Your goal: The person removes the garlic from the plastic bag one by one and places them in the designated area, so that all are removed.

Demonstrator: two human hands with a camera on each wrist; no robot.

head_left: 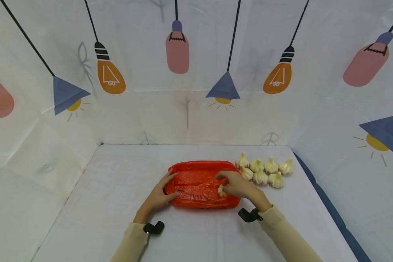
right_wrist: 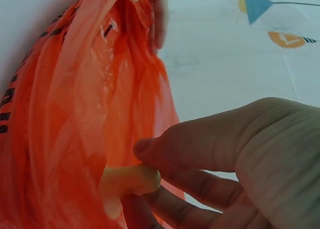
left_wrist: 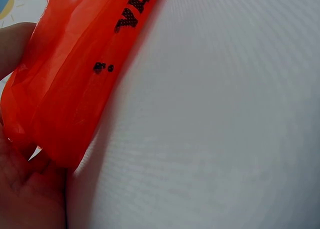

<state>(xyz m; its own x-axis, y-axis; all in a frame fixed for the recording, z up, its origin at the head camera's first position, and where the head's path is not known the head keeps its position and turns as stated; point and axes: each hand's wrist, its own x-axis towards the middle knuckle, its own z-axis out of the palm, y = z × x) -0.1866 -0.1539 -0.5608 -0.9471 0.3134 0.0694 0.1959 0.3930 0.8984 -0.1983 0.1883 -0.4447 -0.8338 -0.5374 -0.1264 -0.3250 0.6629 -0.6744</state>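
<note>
Left hand (head_left: 158, 196) grips orange bag (head_left: 196, 183); right hand (head_left: 237, 185) pinches garlic bulb (head_left: 222, 191) at its edge. Garlic pile (head_left: 265, 170) just right; worktop (head_left: 118, 182) open leftward.

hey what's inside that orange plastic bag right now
One garlic bulb, pinched by the right hand, sits at the orange bag mouth. The left hand holds the other end. The film hides anything deeper.

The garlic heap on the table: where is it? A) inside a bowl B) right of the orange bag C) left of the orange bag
B: the garlic heap lies on the table right of the orange bag, beyond the right hand.
</note>
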